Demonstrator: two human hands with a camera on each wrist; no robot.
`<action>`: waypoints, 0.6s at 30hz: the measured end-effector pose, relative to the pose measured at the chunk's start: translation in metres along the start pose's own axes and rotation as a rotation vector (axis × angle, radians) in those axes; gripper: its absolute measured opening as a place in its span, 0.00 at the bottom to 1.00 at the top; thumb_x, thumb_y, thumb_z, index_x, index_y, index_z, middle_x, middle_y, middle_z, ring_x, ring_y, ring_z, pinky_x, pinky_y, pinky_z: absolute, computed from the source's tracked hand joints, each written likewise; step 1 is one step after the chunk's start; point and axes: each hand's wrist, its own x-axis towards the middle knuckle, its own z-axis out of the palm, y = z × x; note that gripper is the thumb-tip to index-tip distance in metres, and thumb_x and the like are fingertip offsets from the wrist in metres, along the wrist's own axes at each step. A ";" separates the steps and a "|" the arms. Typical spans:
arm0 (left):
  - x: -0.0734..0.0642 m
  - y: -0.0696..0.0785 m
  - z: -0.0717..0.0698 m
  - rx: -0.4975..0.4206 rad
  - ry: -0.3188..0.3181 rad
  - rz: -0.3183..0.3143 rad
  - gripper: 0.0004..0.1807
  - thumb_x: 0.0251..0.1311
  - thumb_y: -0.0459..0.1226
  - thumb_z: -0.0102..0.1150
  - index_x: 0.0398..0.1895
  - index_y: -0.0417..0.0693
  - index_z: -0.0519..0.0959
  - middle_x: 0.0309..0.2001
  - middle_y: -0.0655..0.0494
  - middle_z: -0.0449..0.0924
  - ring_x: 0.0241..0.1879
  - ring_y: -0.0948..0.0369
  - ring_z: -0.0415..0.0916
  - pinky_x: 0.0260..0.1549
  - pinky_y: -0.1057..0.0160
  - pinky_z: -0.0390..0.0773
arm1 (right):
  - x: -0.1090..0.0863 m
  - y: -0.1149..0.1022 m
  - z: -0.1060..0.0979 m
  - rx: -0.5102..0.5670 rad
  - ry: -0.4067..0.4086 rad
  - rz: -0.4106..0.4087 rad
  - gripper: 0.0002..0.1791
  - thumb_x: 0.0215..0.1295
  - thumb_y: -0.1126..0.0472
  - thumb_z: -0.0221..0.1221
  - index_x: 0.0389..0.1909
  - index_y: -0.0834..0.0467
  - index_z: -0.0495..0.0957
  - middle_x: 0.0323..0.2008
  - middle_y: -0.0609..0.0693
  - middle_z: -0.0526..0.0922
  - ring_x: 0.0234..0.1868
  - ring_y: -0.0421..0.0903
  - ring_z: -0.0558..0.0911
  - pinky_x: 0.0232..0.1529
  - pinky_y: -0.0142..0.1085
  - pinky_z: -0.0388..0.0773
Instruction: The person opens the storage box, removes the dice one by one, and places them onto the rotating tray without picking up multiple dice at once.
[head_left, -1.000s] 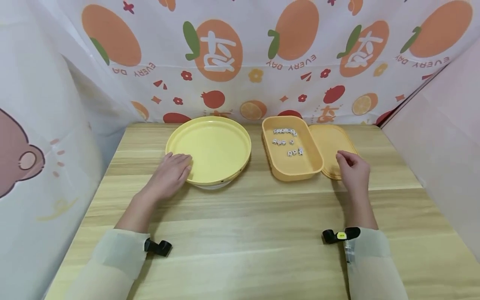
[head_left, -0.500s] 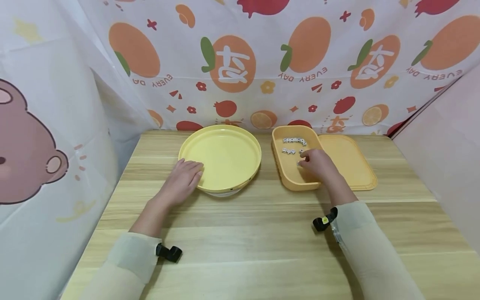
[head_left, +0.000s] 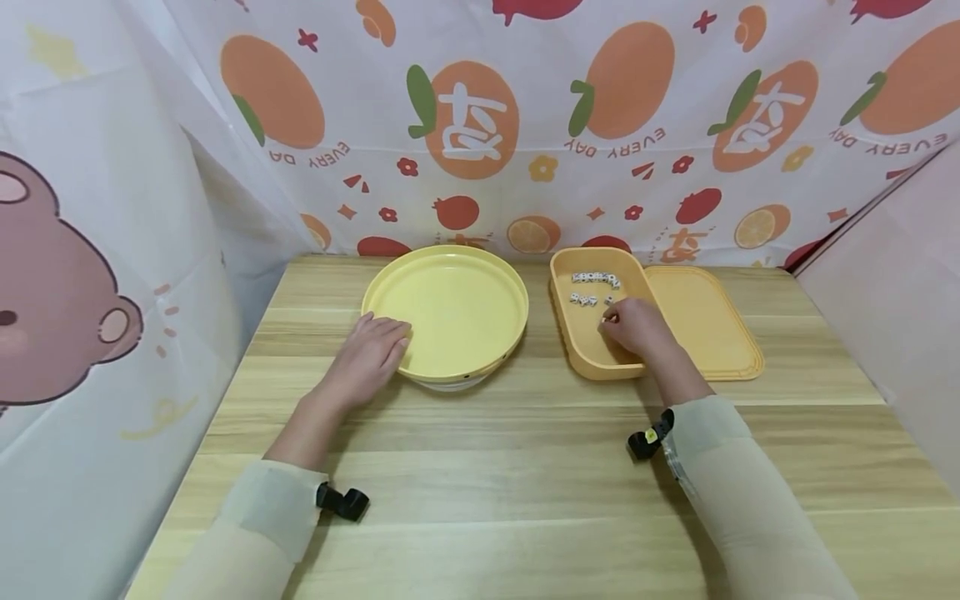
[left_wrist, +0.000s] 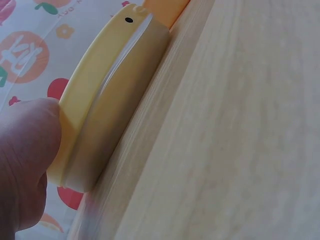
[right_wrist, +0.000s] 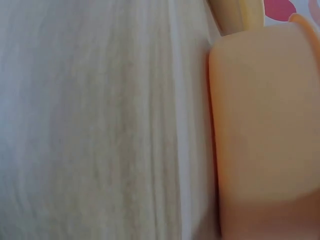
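My left hand [head_left: 366, 357] rests on the near left rim of a round yellow tray [head_left: 457, 312], its fingers laid over the edge. The left wrist view shows part of that hand against the side of the tray [left_wrist: 80, 107]. My right hand [head_left: 639, 327] reaches into an orange rectangular box [head_left: 581, 346], fingertips together on a small white die [head_left: 605, 319]. Inside the box, a row of white dice [head_left: 596, 278] lies at the far end, with a shorter row [head_left: 583, 300] below it. The right hand hides part of the box floor. The right wrist view shows only the box's outer wall [right_wrist: 265, 130].
A flat orange lid [head_left: 701, 321] lies on the wooden table [head_left: 480, 467], right of the box. Behind the table hangs a fruit-print curtain [head_left: 472, 125]. More cloth hangs at left and right.
My right hand has moved left from above the lid into the box, and its fingertips have closed on a die. My left hand stays on the tray rim. The head view has shifted.
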 end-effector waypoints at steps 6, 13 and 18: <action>0.001 0.002 0.000 0.000 -0.008 0.001 0.21 0.75 0.39 0.42 0.61 0.35 0.75 0.60 0.41 0.78 0.63 0.44 0.69 0.73 0.43 0.47 | -0.005 -0.013 -0.007 0.088 0.119 -0.024 0.11 0.63 0.56 0.60 0.35 0.60 0.84 0.30 0.54 0.82 0.31 0.49 0.76 0.33 0.39 0.73; 0.002 0.002 -0.003 -0.003 0.008 0.011 0.21 0.74 0.39 0.43 0.60 0.36 0.76 0.59 0.41 0.78 0.63 0.46 0.70 0.73 0.43 0.47 | -0.007 -0.076 -0.017 0.204 0.355 -0.233 0.06 0.58 0.60 0.61 0.29 0.59 0.83 0.27 0.52 0.82 0.29 0.47 0.76 0.32 0.38 0.74; 0.000 0.003 -0.004 -0.008 0.011 0.001 0.21 0.74 0.39 0.42 0.60 0.35 0.76 0.59 0.41 0.78 0.63 0.44 0.70 0.73 0.43 0.47 | -0.002 -0.134 0.003 0.271 0.310 -0.396 0.07 0.57 0.63 0.60 0.32 0.61 0.85 0.28 0.52 0.85 0.31 0.45 0.80 0.34 0.37 0.79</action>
